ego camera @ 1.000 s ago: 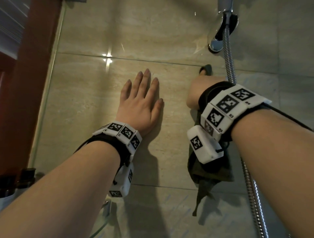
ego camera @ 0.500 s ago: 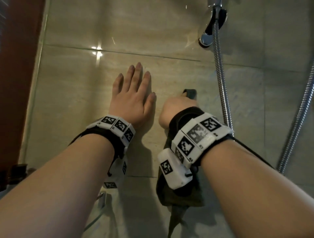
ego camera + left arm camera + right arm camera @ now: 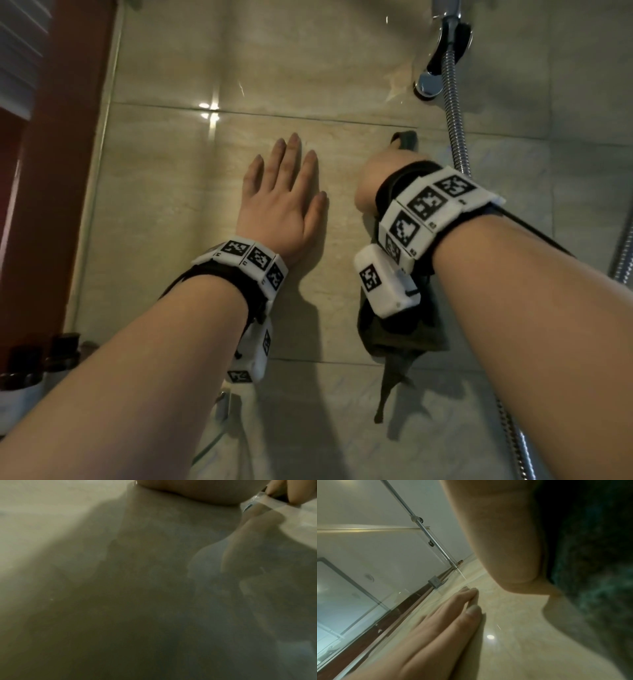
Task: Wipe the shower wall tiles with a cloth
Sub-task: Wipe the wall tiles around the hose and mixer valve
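Sweeping back up the wall tiles (image 3: 164,205), the right hand (image 3: 376,178) is carrying the dark cloth (image 3: 404,337), fingers curled round it, toward the shower hose (image 3: 455,130) after dipping lower half a second ago: the wiping is mid-pass. The left hand (image 3: 284,202) is staying flat, fingers straight, well left of the hose. Bottles (image 3: 24,363) are standing far left of it; what they contain is not showing.

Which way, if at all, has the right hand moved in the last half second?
Yes. The right hand has gone back up the wall: the cloth it grips now reaches just under the horizontal tile joint, nearer the shower hose.
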Motion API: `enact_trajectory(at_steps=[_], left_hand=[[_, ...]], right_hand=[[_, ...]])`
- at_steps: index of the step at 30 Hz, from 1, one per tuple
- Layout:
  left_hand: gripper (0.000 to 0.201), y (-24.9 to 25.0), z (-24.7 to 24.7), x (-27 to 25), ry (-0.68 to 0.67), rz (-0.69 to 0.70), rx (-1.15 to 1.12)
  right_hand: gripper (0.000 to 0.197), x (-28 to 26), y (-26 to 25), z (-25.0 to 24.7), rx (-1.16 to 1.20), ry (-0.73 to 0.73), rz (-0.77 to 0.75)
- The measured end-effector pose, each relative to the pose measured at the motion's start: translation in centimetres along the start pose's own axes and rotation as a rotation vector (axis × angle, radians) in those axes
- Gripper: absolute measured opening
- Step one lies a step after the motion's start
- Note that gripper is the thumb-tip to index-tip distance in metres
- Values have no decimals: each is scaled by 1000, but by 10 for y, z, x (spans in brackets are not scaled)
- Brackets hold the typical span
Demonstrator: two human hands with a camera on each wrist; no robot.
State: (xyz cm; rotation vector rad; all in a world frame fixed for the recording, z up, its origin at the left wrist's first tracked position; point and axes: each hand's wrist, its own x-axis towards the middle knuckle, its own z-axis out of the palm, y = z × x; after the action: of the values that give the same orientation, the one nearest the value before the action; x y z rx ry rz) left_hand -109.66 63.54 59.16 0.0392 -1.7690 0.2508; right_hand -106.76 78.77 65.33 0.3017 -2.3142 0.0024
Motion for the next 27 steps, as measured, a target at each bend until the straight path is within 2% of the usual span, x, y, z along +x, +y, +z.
enact_trajectory(at_steps=[2, 5, 11, 15, 16, 18, 19, 21, 22, 24, 25, 27], left_hand=[[65, 1, -1, 0, -12, -6, 9], [60, 6, -5, -2, -77, -37, 20], [57, 35, -14, -13, -209, -201, -3], [57, 52, -21, -35, -289, -211, -43], [58, 53, -25, -39, -311, -193, -36], [58, 52, -33, -42, -344, -155, -28], [57, 49, -39, -42, -354, -138, -39], [47, 45, -49, -38, -331, -97, -94], [41, 44, -54, -36, -317, -79, -146], [31, 46, -58, -31, -292, -98, -360], [28, 50, -60, -28, -282, -159, -535], [23, 61, -67, -26, -280, -370, -977]], right_hand=[[57, -1, -2, 9, -29, -83, 36], [59, -9, -1, 30, 1, -118, 68], [59, -46, -8, 64, 133, -246, 166], [19, -72, -5, 77, 115, -413, 30], [19, -78, -4, 80, 138, -444, 29], [44, -86, 4, 85, 136, -493, 36], [46, -92, 8, 79, 161, -495, 32], [21, -112, 15, 52, 240, -443, -8], [19, -115, 20, 44, 331, -397, -26], [46, -120, 36, 29, 553, -256, -51], [57, -120, 40, 28, 679, -156, -57], [68, -123, 49, 23, 915, -23, -69]])
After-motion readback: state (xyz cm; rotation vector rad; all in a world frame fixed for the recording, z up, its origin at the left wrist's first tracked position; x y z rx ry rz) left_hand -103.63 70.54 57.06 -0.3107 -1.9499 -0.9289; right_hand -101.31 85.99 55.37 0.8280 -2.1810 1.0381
